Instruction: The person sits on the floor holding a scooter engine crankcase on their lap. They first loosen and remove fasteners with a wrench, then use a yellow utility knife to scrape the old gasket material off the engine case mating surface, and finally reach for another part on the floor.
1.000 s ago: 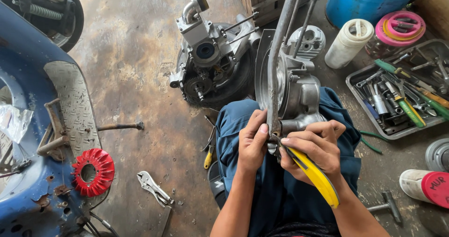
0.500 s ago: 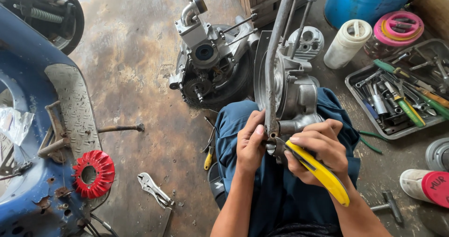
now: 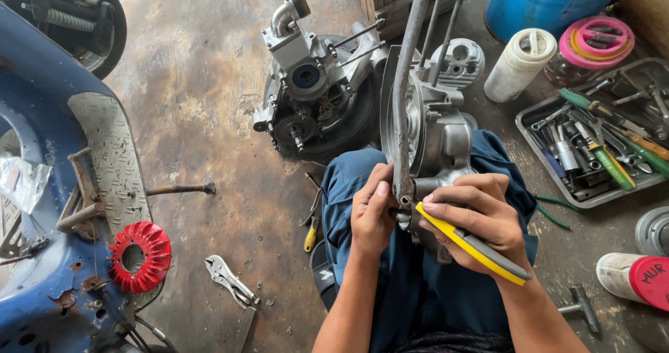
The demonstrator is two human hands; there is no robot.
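My left hand (image 3: 371, 213) is curled against the lower end of the grey metal engine casing (image 3: 433, 140), fingers closed on its edge to steady it, while my right hand (image 3: 481, 217) is wrapped shut around the yellow-handled pliers (image 3: 474, 248), their nose pushed in at the foot of the casing where the long kick lever (image 3: 408, 88) meets it. I cannot see the plier tips; my fingers and the metal hide them. The casing stands upright on my lap, resting on my blue trousers (image 3: 411, 297), so the fitting at its bottom edge faces me and both hands can brace it against my legs.

The rest lies on the concrete floor (image 3: 202, 102) within reach. The other engine block (image 3: 313, 88) sits just beyond my knees, and a metal tray of screwdrivers and sockets (image 3: 592, 144) lies to my right. Locking pliers (image 3: 230, 280) and a red fan wheel (image 3: 139, 255) lie to my left, near the blue scooter body (image 3: 42, 186). A yellow-handled tool (image 3: 311, 236) lies by my left knee.
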